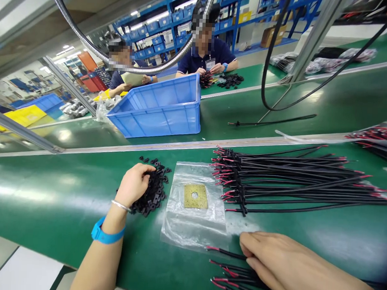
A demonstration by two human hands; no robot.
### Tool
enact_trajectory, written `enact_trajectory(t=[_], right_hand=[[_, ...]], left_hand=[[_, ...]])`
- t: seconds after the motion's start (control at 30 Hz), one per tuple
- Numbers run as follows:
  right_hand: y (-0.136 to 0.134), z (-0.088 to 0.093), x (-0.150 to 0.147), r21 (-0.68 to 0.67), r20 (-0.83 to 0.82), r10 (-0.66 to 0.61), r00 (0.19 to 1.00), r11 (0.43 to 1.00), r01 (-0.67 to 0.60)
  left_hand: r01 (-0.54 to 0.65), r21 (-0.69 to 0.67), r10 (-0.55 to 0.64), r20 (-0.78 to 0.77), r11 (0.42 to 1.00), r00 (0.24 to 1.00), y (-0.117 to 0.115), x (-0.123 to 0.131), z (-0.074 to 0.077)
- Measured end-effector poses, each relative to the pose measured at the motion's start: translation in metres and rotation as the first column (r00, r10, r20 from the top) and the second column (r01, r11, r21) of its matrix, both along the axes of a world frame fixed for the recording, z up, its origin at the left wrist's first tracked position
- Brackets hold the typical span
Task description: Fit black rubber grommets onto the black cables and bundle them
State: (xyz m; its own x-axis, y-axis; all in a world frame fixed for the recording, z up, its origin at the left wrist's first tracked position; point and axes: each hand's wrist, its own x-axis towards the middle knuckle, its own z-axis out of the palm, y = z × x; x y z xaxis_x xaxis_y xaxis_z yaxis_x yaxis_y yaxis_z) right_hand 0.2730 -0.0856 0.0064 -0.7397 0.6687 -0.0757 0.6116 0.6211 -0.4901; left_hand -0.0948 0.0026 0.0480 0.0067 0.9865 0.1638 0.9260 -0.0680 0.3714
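Note:
My left hand point(135, 183) reaches into a heap of small black plastic parts point(154, 193), with its fingers bent together. Whether a part is between the fingertips is hidden. At the lower right, my right hand point(274, 255) is closed on a black cable point(229, 252) whose stripped end shows red wire. Just below that hand lie more loose black cables point(236, 282) with red ends. Between my hands a clear plastic bag point(190, 231) lies flat, and on it rests a square yellowish plate point(196, 202) with a round hole.
Many black cables point(294, 178) with small black parts near their ends lie in a row at right. A blue crate point(159, 118) stands past the metal rail point(149, 147). Two people sit across the bench. A metal hose point(86, 42) and a black cord point(264, 75) hang above.

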Motion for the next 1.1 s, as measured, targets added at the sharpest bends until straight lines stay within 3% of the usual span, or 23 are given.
enact_trajectory(t=[0.07, 0.13, 0.3, 0.37, 0.47, 0.6, 0.7, 0.73, 0.8, 0.87, 0.9, 1.0, 1.1], right_hand=[[0.001, -0.002, 0.001, -0.006, -0.031, -0.011, 0.999, 1.000, 0.011], [0.003, -0.002, 0.001, -0.001, -0.070, -0.023, 0.997, 1.000, 0.023], [0.006, 0.003, 0.001, 0.068, -0.190, -0.052, 0.980, 0.995, 0.066], [0.007, 0.006, 0.000, 0.095, -0.219, -0.058, 0.974, 0.992, 0.081], [0.008, 0.011, -0.002, 0.098, -0.211, -0.058, 0.976, 0.992, 0.080], [0.009, 0.015, -0.002, 0.072, -0.179, -0.093, 0.979, 0.992, 0.108], [0.011, 0.015, -0.003, 0.072, -0.212, -0.165, 0.963, 0.980, 0.184], [0.012, 0.015, -0.003, 0.084, -0.241, -0.189, 0.952, 0.973, 0.215], [0.015, 0.015, -0.004, 0.125, -0.306, -0.229, 0.924, 0.953, 0.277], [0.018, 0.015, -0.005, 0.171, -0.363, -0.253, 0.897, 0.928, 0.331], [0.019, 0.015, -0.006, 0.190, -0.386, -0.260, 0.885, 0.917, 0.352], [0.020, 0.015, -0.007, 0.201, -0.432, -0.267, 0.861, 0.903, 0.381], [0.020, 0.015, -0.007, 0.194, -0.447, -0.262, 0.855, 0.905, 0.378]], left_hand=[[0.021, -0.005, -0.021, -0.082, 1.000, 0.996, 0.000, -0.003, 0.001], [0.041, -0.014, -0.041, -0.063, 0.999, 0.997, -0.001, -0.002, 0.002], [-0.007, -0.038, 0.014, 0.198, 0.999, 0.980, -0.004, 0.005, 0.003], [0.017, -0.114, 0.032, 0.413, 0.993, 0.910, -0.006, 0.013, 0.003], [0.094, -0.221, 0.083, 0.677, 0.971, 0.731, -0.010, 0.030, 0.000], [0.141, -0.321, 0.189, 0.802, 0.937, 0.567, -0.015, 0.054, -0.010], [0.216, -0.319, 0.161, 0.829, 0.923, 0.535, -0.019, 0.068, -0.019], [0.235, -0.291, 0.115, 0.820, 0.927, 0.560, -0.020, 0.071, -0.022], [0.264, -0.185, -0.050, 0.723, 0.947, 0.689, -0.024, 0.078, -0.028], [0.327, -0.028, -0.272, 0.489, 0.945, 0.829, -0.029, 0.086, -0.033], [0.381, 0.042, -0.372, 0.339, 0.924, 0.864, -0.030, 0.090, -0.035], [0.536, 0.109, -0.536, -0.027, 0.837, 0.844, -0.035, 0.100, -0.038], [0.594, 0.043, -0.575, -0.202, 0.803, 0.792, -0.036, 0.108, -0.037]])
